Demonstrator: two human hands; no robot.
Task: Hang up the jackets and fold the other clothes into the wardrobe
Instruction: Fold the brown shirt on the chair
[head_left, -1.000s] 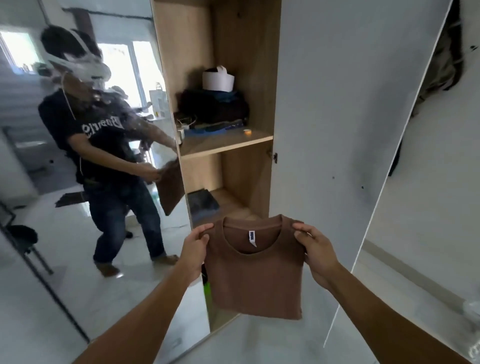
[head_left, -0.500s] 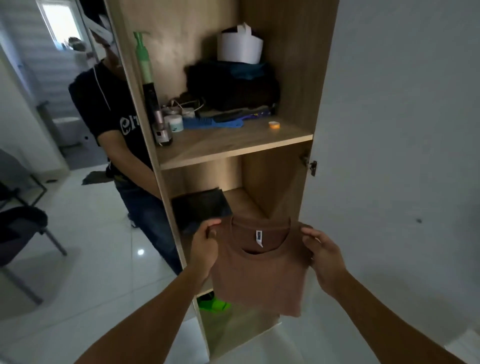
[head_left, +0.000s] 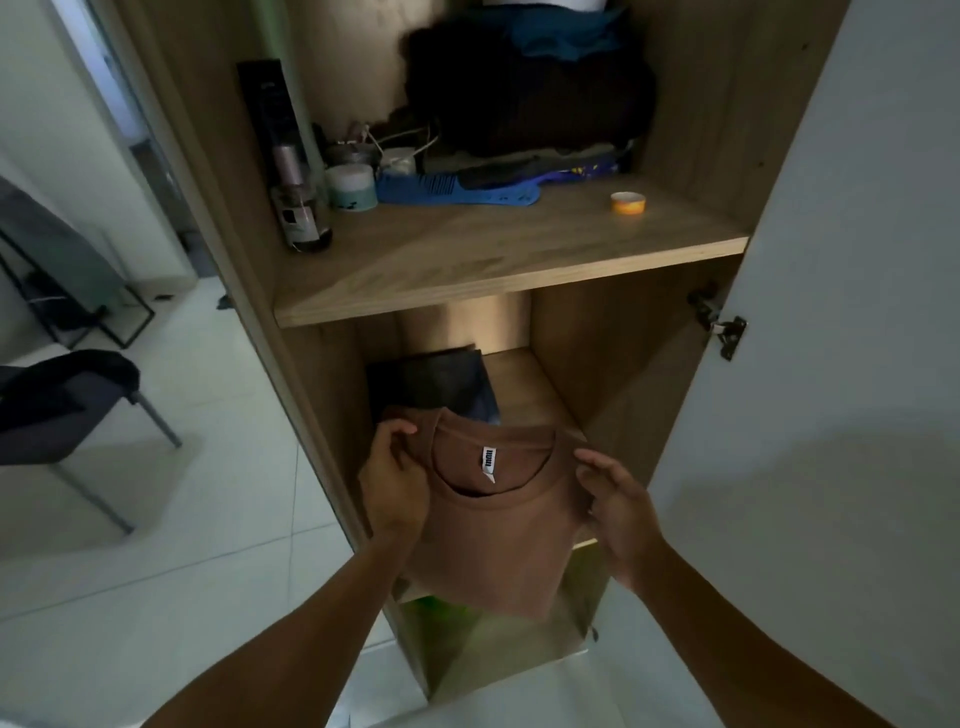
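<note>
Two bare, sleeveless forearms (head_left: 291, 629)

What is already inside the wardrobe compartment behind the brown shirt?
A dark folded garment lies on the left of that lower shelf, partly covered by the brown shirt that both hands hold. The shirt hides the shelf's front part, so anything there cannot be seen.

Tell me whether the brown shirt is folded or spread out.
Folded. The brown shirt forms a compact rectangle with no sleeves showing, collar and label on top, held by the left hand and right hand at the lower shelf.
</note>
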